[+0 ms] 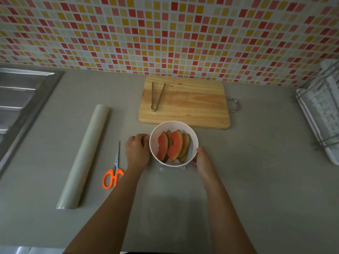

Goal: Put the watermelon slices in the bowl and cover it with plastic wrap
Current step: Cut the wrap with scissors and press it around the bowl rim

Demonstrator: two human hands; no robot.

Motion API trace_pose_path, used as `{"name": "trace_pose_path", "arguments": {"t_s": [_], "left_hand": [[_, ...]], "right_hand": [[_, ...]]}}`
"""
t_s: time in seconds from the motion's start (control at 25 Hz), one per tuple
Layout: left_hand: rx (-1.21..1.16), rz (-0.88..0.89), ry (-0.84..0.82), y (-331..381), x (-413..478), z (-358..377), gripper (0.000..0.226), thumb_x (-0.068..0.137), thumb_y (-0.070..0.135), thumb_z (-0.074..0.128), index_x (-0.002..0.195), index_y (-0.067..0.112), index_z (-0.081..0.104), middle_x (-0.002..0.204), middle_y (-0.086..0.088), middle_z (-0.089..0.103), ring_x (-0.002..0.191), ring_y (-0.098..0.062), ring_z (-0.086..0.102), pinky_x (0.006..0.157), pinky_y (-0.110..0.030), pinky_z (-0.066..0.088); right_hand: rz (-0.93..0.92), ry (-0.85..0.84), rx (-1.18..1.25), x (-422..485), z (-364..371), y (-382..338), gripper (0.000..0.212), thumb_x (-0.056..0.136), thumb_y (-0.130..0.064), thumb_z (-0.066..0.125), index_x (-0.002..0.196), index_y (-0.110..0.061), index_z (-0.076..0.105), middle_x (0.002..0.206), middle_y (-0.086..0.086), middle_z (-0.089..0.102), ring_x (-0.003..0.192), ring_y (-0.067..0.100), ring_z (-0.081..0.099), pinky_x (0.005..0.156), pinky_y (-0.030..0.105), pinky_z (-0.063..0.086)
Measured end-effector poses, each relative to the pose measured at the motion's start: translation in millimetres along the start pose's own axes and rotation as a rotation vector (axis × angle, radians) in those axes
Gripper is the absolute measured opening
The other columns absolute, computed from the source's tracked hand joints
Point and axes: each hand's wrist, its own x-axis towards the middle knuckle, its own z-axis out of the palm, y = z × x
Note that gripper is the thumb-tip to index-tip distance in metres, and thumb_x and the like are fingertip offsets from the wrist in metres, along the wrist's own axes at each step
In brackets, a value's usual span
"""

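Round white bowl (194, 143) w/ red watermelon slices (173, 146) sits btwn hands: left hand (138, 150) curled at rim, right hand (201, 160) gripping near edge, maybe film.

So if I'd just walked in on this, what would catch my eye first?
Probably the white round bowl of red, green-rinded watermelon slices mid-counter, with the left hand and right hand at its sides. Next, the orange-handled scissors left of the bowl, beside a long roll of clear plastic wrap. Behind everything runs a wall of red, orange and yellow mosaic tiles.
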Motion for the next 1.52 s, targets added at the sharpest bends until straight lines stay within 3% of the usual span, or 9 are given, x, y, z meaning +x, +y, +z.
{"name": "trace_pose_path", "arguments": {"t_s": [0.12, 0.28, 0.4, 0.52, 0.76, 0.92, 1.08, 1.28, 1.52], "left_hand": [[-0.213, -0.156, 0.111, 3.3, -12.9, -11.7, 0.029, 0.097, 0.018, 0.039, 0.106, 0.006, 0.064, 0.104, -0.013, 0.067, 0.101, -0.03, 0.06, 0.079, -0.031, 0.04], [-0.411, -0.293, -0.092, 13.6, -37.5, -11.8, 0.049, 0.092, 0.052, 0.026, 0.082, 0.024, 0.066, 0.095, -0.008, 0.072, 0.093, -0.024, 0.065, 0.091, -0.043, 0.048], [-0.585, -0.28, -0.165, 24.1, -15.6, -16.2, 0.045, 0.095, 0.054, 0.025, 0.107, 0.027, 0.059, 0.118, -0.006, 0.066, 0.11, -0.02, 0.059, 0.105, -0.043, 0.039], [-0.566, -0.131, -0.075, 14.8, -6.5, -18.5, 0.052, 0.099, 0.05, 0.021, 0.14, 0.025, 0.042, 0.143, 0.001, 0.047, 0.131, -0.015, 0.044, 0.114, -0.039, 0.027], [-0.536, -0.088, -0.263, 10.4, -33.4, 2.4, 0.053, 0.092, 0.063, 0.013, 0.112, 0.05, 0.06, 0.121, 0.012, 0.065, 0.111, 0.003, 0.057, 0.094, -0.027, 0.043], [-0.506, -0.109, -0.284, 10.3, 6.5, -3.9, 0.073, 0.092, 0.064, 0.007, 0.141, 0.025, 0.042, 0.149, -0.004, 0.042, 0.137, -0.02, 0.035, 0.114, -0.037, 0.024], [-0.561, -0.006, -0.35, 16.7, 18.9, -2.5, 0.067, 0.095, 0.058, 0.008, 0.136, 0.025, 0.05, 0.143, -0.002, 0.049, 0.135, -0.017, 0.038, 0.116, -0.041, 0.022], [-0.66, -0.004, -0.603, 22.9, 15.9, 15.8, 0.071, 0.098, 0.054, 0.011, 0.122, 0.012, 0.063, 0.119, -0.016, 0.067, 0.112, -0.028, 0.063, 0.094, -0.039, 0.052], [-0.429, -0.012, -0.548, 26.0, 17.4, 12.6, 0.07, 0.095, 0.06, 0.008, 0.112, 0.029, 0.068, 0.115, -0.01, 0.068, 0.108, -0.026, 0.062, 0.084, -0.032, 0.054]], "right_hand": [[-0.197, 0.203, 0.039, 3.8, -11.7, -5.9, 0.036, 0.091, -0.027, 0.037, 0.113, -0.007, 0.057, 0.121, 0.015, 0.058, 0.106, 0.027, 0.053, 0.089, 0.031, 0.039], [-0.213, -0.03, -0.037, 6.0, -8.7, -21.6, 0.062, 0.078, -0.062, 0.023, 0.106, -0.022, 0.061, 0.118, 0.007, 0.063, 0.113, 0.023, 0.056, 0.103, 0.046, 0.039], [-0.138, -0.026, -0.112, -0.2, -17.6, -10.6, 0.082, 0.068, -0.078, 0.013, 0.108, -0.024, 0.06, 0.115, 0.01, 0.065, 0.109, 0.027, 0.059, 0.1, 0.044, 0.042], [-0.226, 0.153, -0.299, -3.8, -22.7, -2.9, 0.066, 0.085, -0.065, 0.015, 0.101, -0.018, 0.059, 0.102, 0.009, 0.064, 0.102, 0.031, 0.058, 0.082, 0.032, 0.037], [-0.379, 0.012, -0.055, -10.0, -11.0, -20.1, 0.036, 0.096, -0.042, 0.025, 0.094, -0.041, 0.06, 0.09, -0.02, 0.062, 0.079, -0.015, 0.056, 0.066, 0.005, 0.039], [-0.481, 0.25, -0.178, -5.6, -12.9, -8.0, 0.052, 0.091, -0.048, 0.02, 0.101, -0.015, 0.059, 0.1, -0.003, 0.06, 0.097, 0.014, 0.054, 0.081, 0.024, 0.035], [-0.577, -0.089, -0.069, 14.5, -9.9, -34.9, 0.052, 0.088, -0.058, 0.018, 0.124, -0.04, 0.051, 0.122, -0.034, 0.046, 0.115, -0.015, 0.04, 0.096, 0.004, 0.028], [-0.481, -0.275, -0.033, 38.4, 1.9, -35.6, 0.068, 0.074, -0.082, 0.016, 0.103, -0.044, 0.066, 0.121, -0.007, 0.064, 0.115, 0.011, 0.055, 0.105, 0.042, 0.039], [-0.297, -0.227, -0.081, 45.5, 6.2, -37.2, 0.102, 0.052, -0.097, 0.009, 0.115, -0.036, 0.061, 0.122, 0.0, 0.063, 0.115, 0.019, 0.056, 0.103, 0.049, 0.04]]}}
